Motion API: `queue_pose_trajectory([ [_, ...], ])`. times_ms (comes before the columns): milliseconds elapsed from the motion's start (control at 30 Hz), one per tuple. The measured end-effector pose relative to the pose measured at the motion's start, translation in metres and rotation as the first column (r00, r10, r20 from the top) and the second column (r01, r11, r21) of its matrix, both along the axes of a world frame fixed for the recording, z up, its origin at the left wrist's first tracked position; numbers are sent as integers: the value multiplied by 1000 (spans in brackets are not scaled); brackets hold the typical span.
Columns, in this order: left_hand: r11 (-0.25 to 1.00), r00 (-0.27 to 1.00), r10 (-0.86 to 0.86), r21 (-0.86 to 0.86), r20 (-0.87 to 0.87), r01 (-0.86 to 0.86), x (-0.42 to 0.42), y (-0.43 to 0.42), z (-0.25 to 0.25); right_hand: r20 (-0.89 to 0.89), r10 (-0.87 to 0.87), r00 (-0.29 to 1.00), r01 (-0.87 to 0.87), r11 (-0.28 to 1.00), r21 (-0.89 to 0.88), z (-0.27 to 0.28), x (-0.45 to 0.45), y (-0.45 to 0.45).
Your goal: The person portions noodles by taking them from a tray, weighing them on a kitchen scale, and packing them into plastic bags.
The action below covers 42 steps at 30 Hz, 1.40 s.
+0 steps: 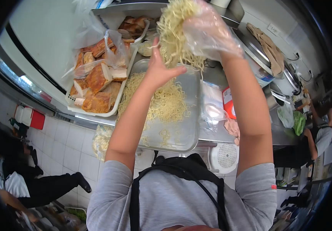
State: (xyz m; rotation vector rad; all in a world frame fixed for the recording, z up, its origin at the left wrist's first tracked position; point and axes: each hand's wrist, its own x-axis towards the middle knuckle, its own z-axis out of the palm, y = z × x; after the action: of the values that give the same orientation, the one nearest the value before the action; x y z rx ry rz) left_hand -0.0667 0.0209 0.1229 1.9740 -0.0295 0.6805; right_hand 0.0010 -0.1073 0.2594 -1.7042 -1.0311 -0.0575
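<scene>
My right hand (210,32), in a clear plastic glove, is raised above the far end of the metal tray (191,131) and grips a big bundle of yellow noodles (175,29). Loose strands hang down from it. My left hand (160,71) is bare, its thumb and fingers spread just below and left of the bundle. Whether its fingertips touch the strands I cannot tell. More noodles (166,102) lie heaped in the tray under my left hand, with thin scraps toward the near edge.
Left of the tray, a white basket (104,113) holds roasted pork chunks (98,77), partly under a plastic bag (116,50). To the right are a red-and-white packet (228,102), a pink cloth (232,127) and a lidded pot (254,50). A white stool (224,156) stands below. Other people are at both sides.
</scene>
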Motion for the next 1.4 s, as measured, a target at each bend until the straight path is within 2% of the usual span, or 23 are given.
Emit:
queue_pose_trajectory([
  [33, 999, 999, -20, -41, -44, 18, 6, -13, 9, 27, 0, 1000, 0, 1000, 11, 9, -2, -3],
  [67, 995, 995, 13, -97, 104, -2, 2, -27, 20, 51, -5, 999, 3, 1000, 24, 19, -3, -7],
  [100, 990, 998, -57, -129, 35, 61, 7, -28, 14, 73, -9, 997, 6, 999, 36, 26, -3, -11],
  [167, 964, 976, -197, -200, -98, 175, 23, -19, -17, 101, -11, 995, 5, 998, 61, 42, -3, -20],
  [233, 966, 982, -105, -250, -155, 64, 15, -18, -48, 122, -11, 992, 0, 996, 88, 57, 1, -28],
  [300, 948, 957, -113, -318, -269, 22, -3, -11, -76, 132, -11, 991, -6, 992, 125, 65, 0, -37],
  [367, 864, 959, -220, -492, -181, 105, 0, 18, -154, 139, -7, 990, -13, 989, 148, 70, 3, -44],
  [400, 989, 950, -1, -144, -312, -46, -13, 20, -158, 138, -4, 990, -17, 988, 151, 72, 8, -48],
  [433, 957, 902, 246, 234, -354, -169, -25, 22, -161, 142, -2, 990, -22, 985, 172, 77, 9, -52],
  [533, 990, 865, 141, 59, -481, -128, -36, 62, -245, 146, -7, 989, -23, 978, 206, 85, 15, -69],
  [633, 947, 792, 297, 268, -533, -175, -65, 34, -188, 150, -34, 988, -2, 972, 234, 89, 25, -94],
  [667, 943, 792, 310, 277, -526, -185, -66, 29, -183, 150, -50, 987, 12, 970, 244, 89, 27, -104],
  [833, 930, 796, 329, 320, -509, -180, -59, 35, -210, 147, -137, 980, 92, 957, 277, 85, 47, -163],
  [933, 912, 769, 363, 371, -526, -177, -61, 25, -190, 137, -191, 972, 145, 946, 290, 75, 63, -204],
  [1033, 871, 792, 350, 485, -500, -79, -60, 27, -189, 116, -235, 965, 195, 940, 281, 54, 85, -245],
  [1067, 880, 742, 332, 474, -582, -22, -60, 23, -174, 104, -245, 964, 209, 939, 272, 44, 93, -257],
  [1167, 886, 699, 350, 462, -623, -32, -60, 16, -151, 58, -247, 967, 226, 944, 239, 3, 112, -285],
  [1200, 858, 685, 381, 514, -621, -11, -61, 13, -144, 38, -236, 971, 221, 949, 223, -13, 118, -293],
  [1300, 758, 647, 452, 647, -613, 83, -62, 1, -122, -19, -220, 975, 221, 972, 80, -63, 117, -301],
  [1367, 682, 625, 478, 709, -617, 178, -60, -11, -105, 5, -443, 897, 430, 867, -250, -86, 97, -294],
  [1400, 670, 610, 495, 719, -619, 185, -61, -17, -98, -430, -85, 899, 72, 996, -46, -105, 99, -298],
])
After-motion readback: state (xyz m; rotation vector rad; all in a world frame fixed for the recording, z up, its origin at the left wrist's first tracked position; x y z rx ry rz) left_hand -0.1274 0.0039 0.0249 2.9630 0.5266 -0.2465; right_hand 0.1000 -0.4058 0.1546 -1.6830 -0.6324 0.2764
